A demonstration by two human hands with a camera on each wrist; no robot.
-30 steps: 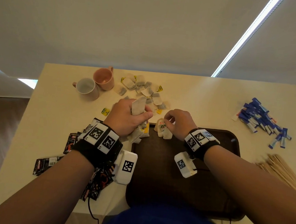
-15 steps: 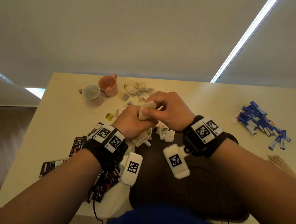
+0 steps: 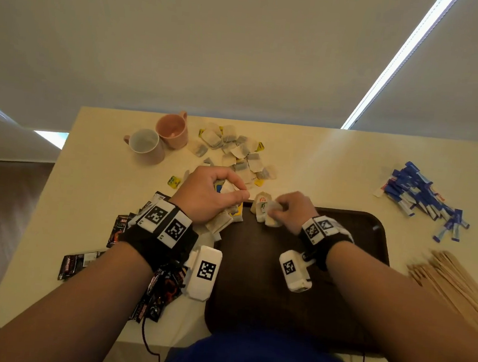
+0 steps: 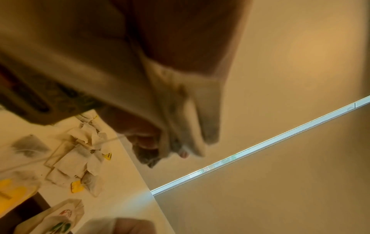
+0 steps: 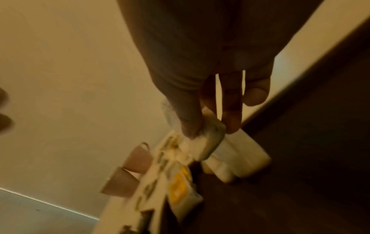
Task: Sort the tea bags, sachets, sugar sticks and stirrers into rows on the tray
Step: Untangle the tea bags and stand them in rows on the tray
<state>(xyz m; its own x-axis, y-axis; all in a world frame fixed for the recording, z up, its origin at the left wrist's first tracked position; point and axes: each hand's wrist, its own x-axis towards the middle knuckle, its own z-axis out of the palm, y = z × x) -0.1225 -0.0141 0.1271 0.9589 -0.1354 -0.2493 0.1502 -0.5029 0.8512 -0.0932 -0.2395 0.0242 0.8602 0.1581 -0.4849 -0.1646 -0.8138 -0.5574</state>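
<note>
My left hand (image 3: 232, 193) grips a bunch of tea bags (image 3: 222, 220) at the far-left corner of the dark brown tray (image 3: 345, 278). The wrist view shows that bunch (image 4: 180, 120) blurred, hanging from my curled fingers. My right hand (image 3: 275, 212) pinches one pale tea bag (image 3: 271, 216) low over the tray's far edge, against a few tea bags (image 3: 260, 206) lying there. The right wrist view has thumb and fingers closed on that bag (image 5: 208, 142), with the laid bags (image 5: 240, 161) just beneath. A loose tea bag pile (image 3: 234, 154) lies beyond my hands.
Two mugs (image 3: 145, 145) (image 3: 173, 127) stand at the far left. Blue sugar sticks (image 3: 417, 195) lie far right, wooden stirrers (image 3: 455, 283) at the right edge. Dark sachets (image 3: 78, 264) are scattered left of the tray.
My right hand took a tea bag from the bunch in my left hand and carried it down to the bags on the tray. The left hand stayed put.
</note>
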